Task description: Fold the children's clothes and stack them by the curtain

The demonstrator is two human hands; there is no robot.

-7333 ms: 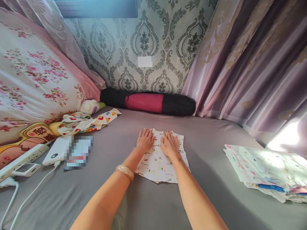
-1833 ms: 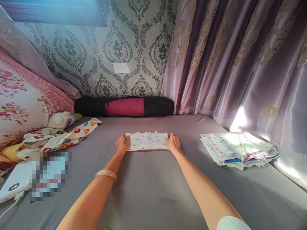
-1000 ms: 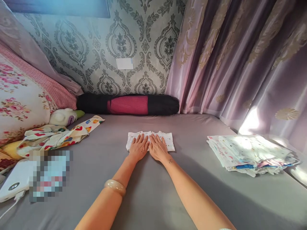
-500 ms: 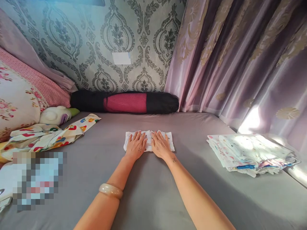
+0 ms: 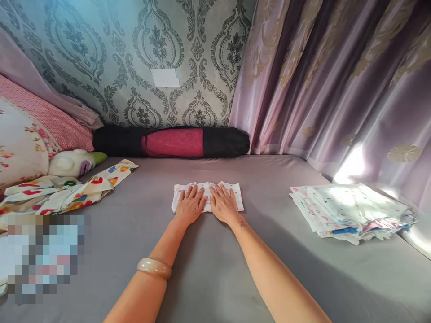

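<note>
A small folded white cloth [image 5: 238,194] with a fine print lies on the grey bed sheet [image 5: 202,269], straight ahead of me. My left hand [image 5: 191,205] rests flat on its left half, fingers stretched out. On the right half lies my right hand [image 5: 223,202], palm down with the fingers spread. Both hands cover much of the cloth, so its middle shows only in part. Neither hand grips it. A pale bangle [image 5: 154,268] circles my left forearm.
To the right sits a stack of folded printed cloths [image 5: 350,211]. Colourful patterned fabric [image 5: 84,193] and a white plush toy [image 5: 70,162] lie at left, near a floral pillow [image 5: 20,143]. A black and pink roll bag [image 5: 171,142] lies along the wall.
The view has shifted slightly. Both hands stay flat on the folded cloth, with hardly any movement against it.
</note>
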